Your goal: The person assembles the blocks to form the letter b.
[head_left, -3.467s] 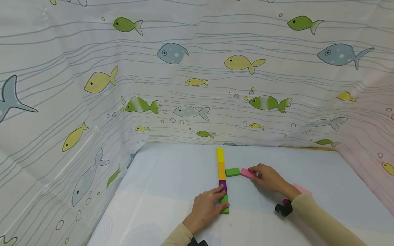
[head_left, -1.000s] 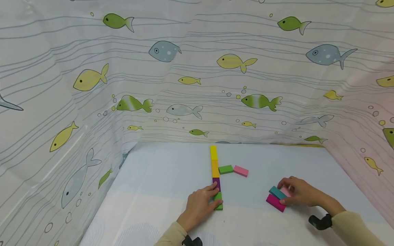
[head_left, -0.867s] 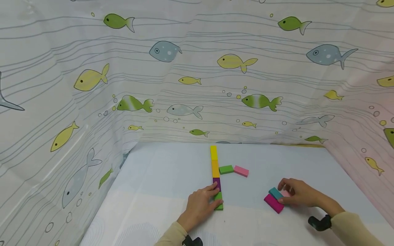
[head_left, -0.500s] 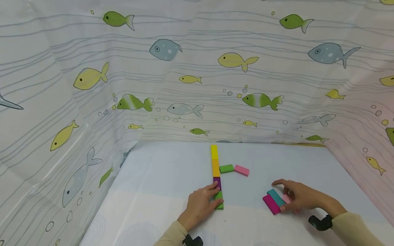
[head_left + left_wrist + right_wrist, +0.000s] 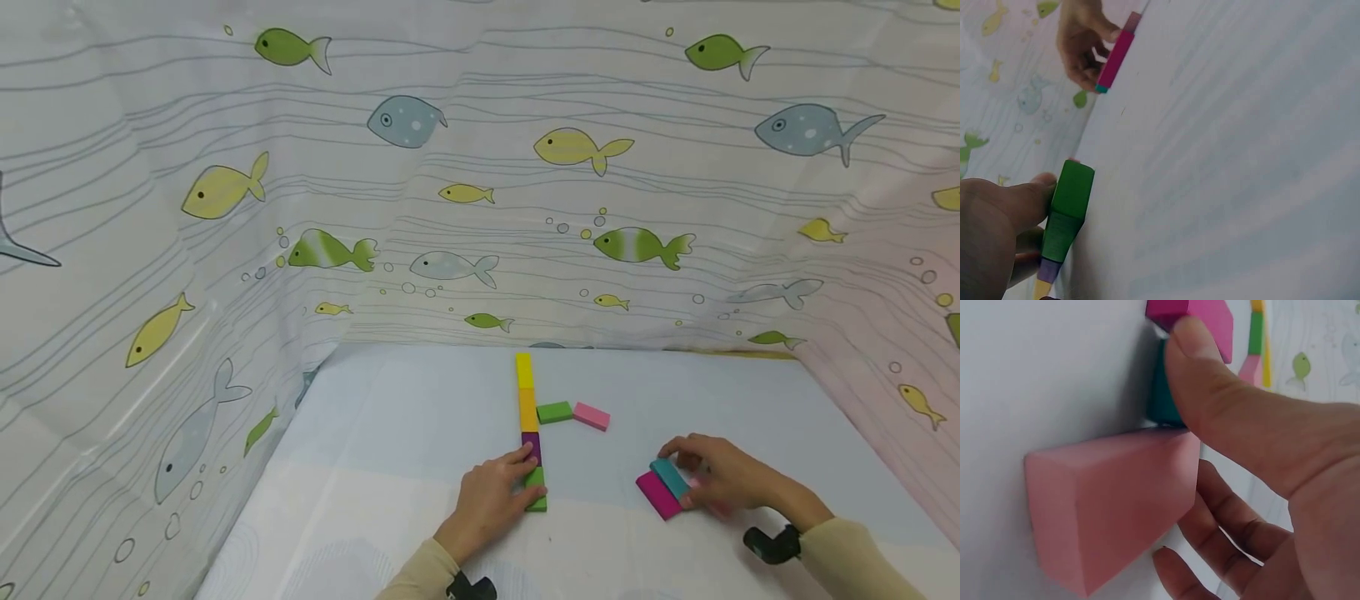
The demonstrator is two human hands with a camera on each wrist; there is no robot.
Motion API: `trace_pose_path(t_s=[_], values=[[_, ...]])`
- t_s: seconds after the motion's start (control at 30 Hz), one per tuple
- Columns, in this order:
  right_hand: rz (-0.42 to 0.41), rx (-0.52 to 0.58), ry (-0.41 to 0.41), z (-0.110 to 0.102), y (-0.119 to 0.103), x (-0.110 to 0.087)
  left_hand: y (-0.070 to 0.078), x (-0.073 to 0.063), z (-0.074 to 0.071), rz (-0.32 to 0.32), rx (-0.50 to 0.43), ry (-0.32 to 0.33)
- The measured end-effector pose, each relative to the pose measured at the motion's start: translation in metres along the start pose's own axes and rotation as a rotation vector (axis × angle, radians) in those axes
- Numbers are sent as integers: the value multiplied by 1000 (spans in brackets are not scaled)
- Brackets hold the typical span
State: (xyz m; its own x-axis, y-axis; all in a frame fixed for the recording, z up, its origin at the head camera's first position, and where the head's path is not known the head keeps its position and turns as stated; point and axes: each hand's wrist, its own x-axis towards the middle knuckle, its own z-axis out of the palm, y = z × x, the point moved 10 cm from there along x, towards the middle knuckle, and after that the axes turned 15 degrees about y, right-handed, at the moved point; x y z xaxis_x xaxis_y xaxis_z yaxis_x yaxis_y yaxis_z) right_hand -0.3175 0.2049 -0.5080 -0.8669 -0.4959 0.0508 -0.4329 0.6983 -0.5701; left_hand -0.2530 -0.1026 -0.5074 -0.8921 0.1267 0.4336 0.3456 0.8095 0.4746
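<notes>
A column of yellow (image 5: 524, 371), orange (image 5: 528, 410), purple (image 5: 530, 442) and green (image 5: 537, 502) blocks lies end to end. My left hand (image 5: 487, 498) rests on its near part, fingers over the purple block and thumb on the green one. My right hand (image 5: 727, 477) pinches a teal block (image 5: 670, 478) between index finger and thumb, at its two ends. Against the teal block's left side lies a magenta block (image 5: 658, 497). A pink block (image 5: 1116, 506) sits under my right palm, mostly hidden in the head view.
Right of the column, a second green block (image 5: 555, 412) and another pink block (image 5: 592, 416) form a short branch off the orange block. Fish-printed sheets (image 5: 480, 208) stand around the white tabletop (image 5: 420, 417) at the back and sides.
My right hand has let go of the pink block in the branch and moved right and nearer to the loose blocks. The magenta and teal blocks have shifted and turned slightly. My left hand stays put.
</notes>
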Motion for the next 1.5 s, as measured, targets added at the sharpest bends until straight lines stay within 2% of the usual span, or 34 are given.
trace_pose_path(t_s=[0.2, 0.8, 1.23, 1.5], values=[[19, -27, 47, 2, 6, 15, 0, 0, 0, 3, 10, 4], [0, -13, 84, 19, -12, 53, 1, 0, -2, 4, 19, 6], [68, -27, 76, 29, -15, 61, 1, -1, -2, 9, 26, 5], [68, -51, 100, 28, -21, 64, 1, -1, -2, 15, 25, 12]])
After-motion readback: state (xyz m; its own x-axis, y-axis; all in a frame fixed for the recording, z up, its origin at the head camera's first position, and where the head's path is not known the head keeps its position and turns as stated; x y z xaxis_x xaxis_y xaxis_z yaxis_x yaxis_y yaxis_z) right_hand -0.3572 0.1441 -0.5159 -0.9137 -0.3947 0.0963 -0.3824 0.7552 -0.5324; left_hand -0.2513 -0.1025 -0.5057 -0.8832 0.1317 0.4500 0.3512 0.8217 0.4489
